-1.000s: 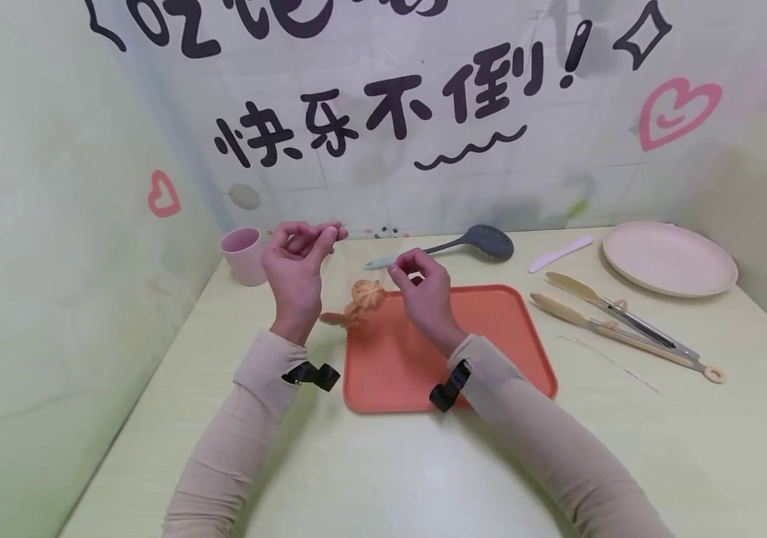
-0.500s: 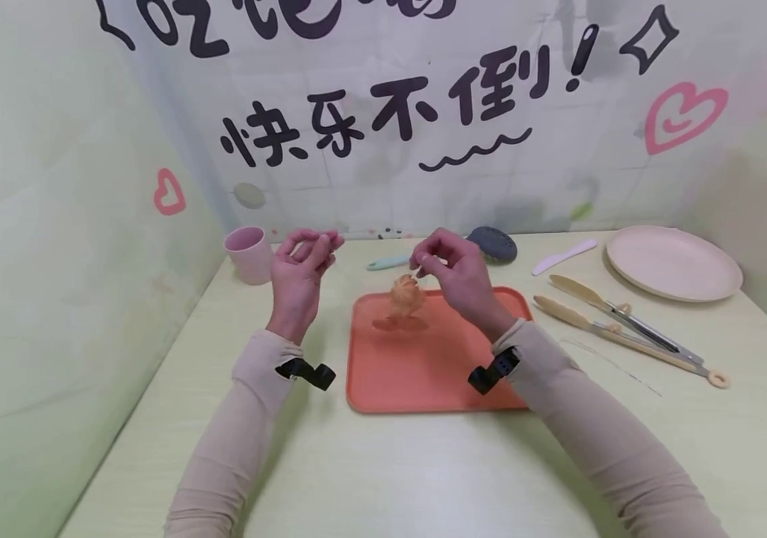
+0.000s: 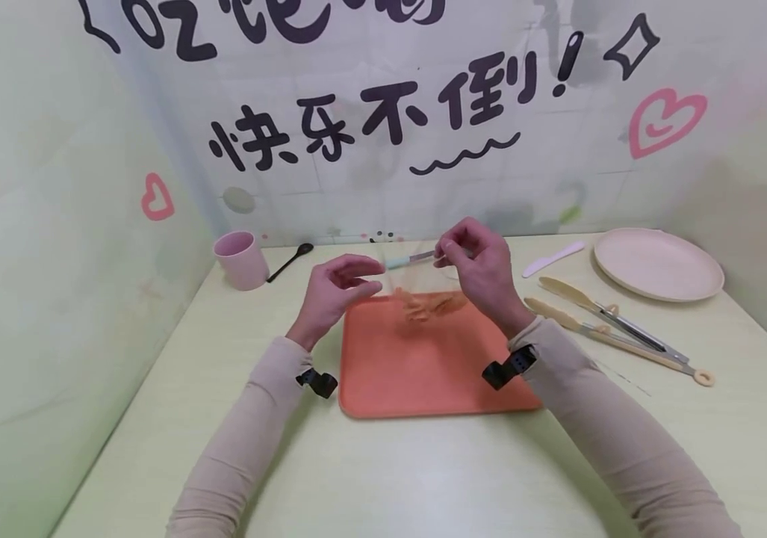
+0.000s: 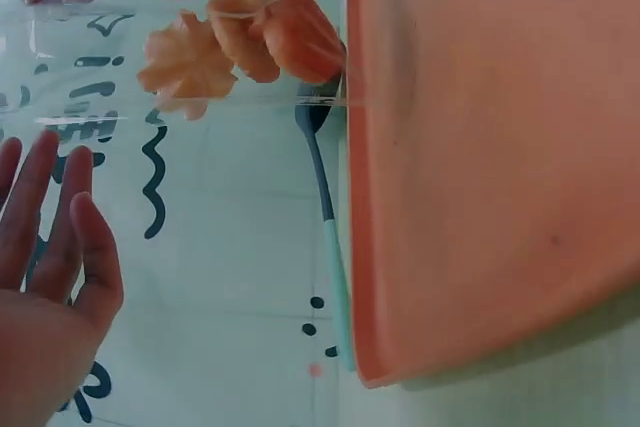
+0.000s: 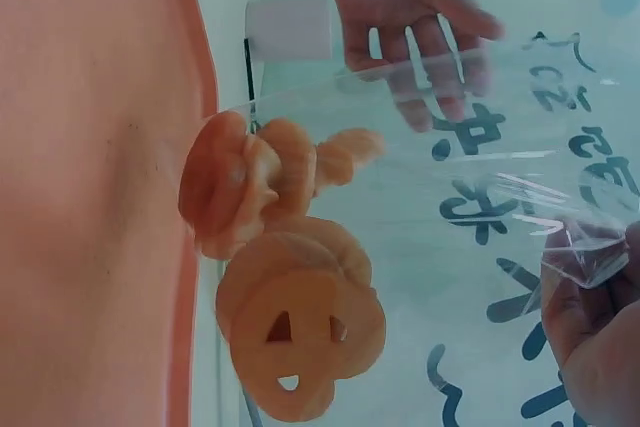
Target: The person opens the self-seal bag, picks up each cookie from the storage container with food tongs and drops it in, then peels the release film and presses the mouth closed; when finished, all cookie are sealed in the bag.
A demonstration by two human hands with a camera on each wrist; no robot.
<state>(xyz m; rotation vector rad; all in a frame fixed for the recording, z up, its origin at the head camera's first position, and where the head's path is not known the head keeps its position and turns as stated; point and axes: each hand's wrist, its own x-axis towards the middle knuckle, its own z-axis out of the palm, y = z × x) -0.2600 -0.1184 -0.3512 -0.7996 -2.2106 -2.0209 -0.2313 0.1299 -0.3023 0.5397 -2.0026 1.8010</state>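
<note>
Above the orange tray [image 3: 437, 373] hangs a clear plastic bag [image 5: 420, 177] with several golden-orange cookies [image 3: 430, 305] gathered low in it. One cookie [image 5: 305, 332] has cut-out holes, as the right wrist view shows. My right hand [image 3: 480, 261] pinches the crumpled top of the bag between thumb and fingers. On the bag's other side is my left hand [image 3: 341, 293], its fingers spread and lightly bent, with nothing gripped. In the right wrist view, the left fingertips overlap the clear film; whether they touch it I cannot tell.
At the back left stand a pink cup [image 3: 242, 260] and a small black spoon [image 3: 291, 261]. A mint-handled utensil [image 3: 399, 261] lies behind the tray. To the right are a lilac knife [image 3: 553, 259], tongs [image 3: 618, 332] and a pale pink plate [image 3: 659, 265].
My right hand has moved rightward and up with the bag, so the cookies now hang over the tray instead of its left corner. My left hand has moved right and its fingers have parted.
</note>
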